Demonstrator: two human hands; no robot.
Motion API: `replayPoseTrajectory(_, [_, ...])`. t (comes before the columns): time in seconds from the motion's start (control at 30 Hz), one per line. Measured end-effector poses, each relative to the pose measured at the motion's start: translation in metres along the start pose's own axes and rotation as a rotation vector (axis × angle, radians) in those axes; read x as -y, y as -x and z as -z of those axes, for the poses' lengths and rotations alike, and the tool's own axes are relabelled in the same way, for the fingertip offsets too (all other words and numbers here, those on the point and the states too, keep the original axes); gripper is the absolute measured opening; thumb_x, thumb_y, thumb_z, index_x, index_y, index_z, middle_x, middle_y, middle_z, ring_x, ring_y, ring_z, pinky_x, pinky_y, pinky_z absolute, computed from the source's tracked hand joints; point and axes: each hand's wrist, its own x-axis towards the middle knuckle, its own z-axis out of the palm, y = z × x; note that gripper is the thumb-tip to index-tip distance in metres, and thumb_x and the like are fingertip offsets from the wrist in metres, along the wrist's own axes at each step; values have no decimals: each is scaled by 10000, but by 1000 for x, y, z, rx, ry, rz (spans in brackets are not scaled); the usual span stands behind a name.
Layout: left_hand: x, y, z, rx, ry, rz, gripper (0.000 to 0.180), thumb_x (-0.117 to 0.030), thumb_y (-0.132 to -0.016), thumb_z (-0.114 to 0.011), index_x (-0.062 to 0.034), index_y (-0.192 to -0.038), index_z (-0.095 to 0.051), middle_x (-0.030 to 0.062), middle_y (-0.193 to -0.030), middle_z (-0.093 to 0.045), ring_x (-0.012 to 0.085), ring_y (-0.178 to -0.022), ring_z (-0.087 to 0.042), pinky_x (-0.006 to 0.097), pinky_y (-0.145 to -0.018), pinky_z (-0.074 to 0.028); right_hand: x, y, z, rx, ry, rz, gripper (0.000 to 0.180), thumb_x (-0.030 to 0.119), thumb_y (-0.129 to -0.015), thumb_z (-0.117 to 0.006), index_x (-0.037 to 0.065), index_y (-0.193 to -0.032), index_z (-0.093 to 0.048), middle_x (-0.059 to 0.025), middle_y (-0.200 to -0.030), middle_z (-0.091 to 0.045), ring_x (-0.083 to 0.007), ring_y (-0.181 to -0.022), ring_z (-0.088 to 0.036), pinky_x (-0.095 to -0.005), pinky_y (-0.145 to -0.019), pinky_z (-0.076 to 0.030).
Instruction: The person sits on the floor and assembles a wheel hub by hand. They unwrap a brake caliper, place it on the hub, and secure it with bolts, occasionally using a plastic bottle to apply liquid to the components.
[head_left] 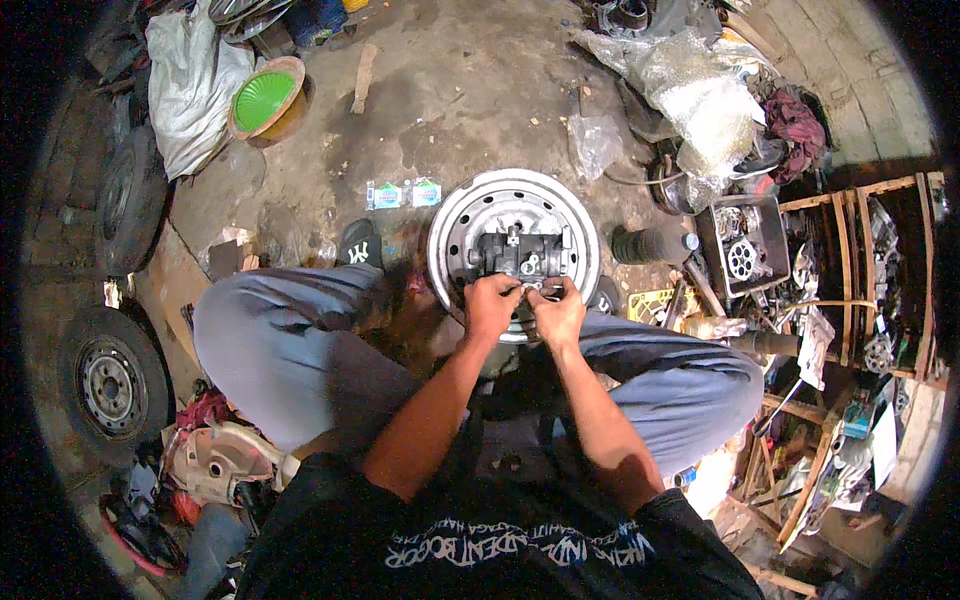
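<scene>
From my remote seat I look down past the black shirt [500,530] and two bare forearms; the left hand [490,305] and right hand [557,312] meet in front of me, thumbs and fingers bent in until the tips are nearly together; a small pale piece [533,287] shows between them, but I cannot tell whether either hand has a firm hold of it or merely touches it.

Just beyond the fingertips sits the dark mechanical part [520,255], resting on the upturned wheel rim [583,225] between the bent knees; I judge the work to be midway, since the part is set up on its stand and both hands are busy at its near edge; whether pieces are going on or coming off, I cannot tell; some handling of that near edge seems left to do.

Farther to the right I see a tray [782,245] of loose metal parts, apart from the hands; which of them belong to this job, I cannot say; farther off, two small packets [426,192] lie on the floor, and beyond them a green bowl [268,105].
</scene>
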Motion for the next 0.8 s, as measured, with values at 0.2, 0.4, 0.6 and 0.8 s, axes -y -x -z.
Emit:
replayPoseTrajectory(0.2, [-7,-3,3,34,-84,6,193,-113,-754,-811,0,-902,-761,176,-875,-755,260,-811,-753,351,-739,-575,6,-5,-5,-13,109,-63,344,208,-698,-803,-26,-899,-652,-242,-836,-709,-351,-802,-709,-431,-771,-546])
replayPoseTrajectory(0.4, [-18,2,5,13,-66,74,199,-116,-753,-804,14,-892,-746,165,-845,-754,245,-773,-750,339,-713,-573,13,-4,-1,21,94,-55,353,205,-708,-795,-41,-911,-641,-259,-861,-706,-395,-867,-708,-452,-803,-540])
replayPoseTrajectory(0.6, [3,-9,-5,162,276,239,202,-94,-882,-752,96,-907,-687,166,-849,-729,222,-758,-725,321,-682,-608,-14,-19,13,181,-120,33,291,216,-828,-790,-33,-943,-692,-173,-819,-726,-222,-718,-689,-374,-688,-539])
replayPoseTrajectory(0.8, [3,-15,-13,38,684,233,148,-2,-956,-617,140,-963,-657,176,-926,-702,210,-811,-714,334,-702,-639,-39,-40,0,211,-260,50,213,109,-992,-596,-72,-1065,-682,-139,-916,-708,-173,-822,-666,-314,-732,-574])
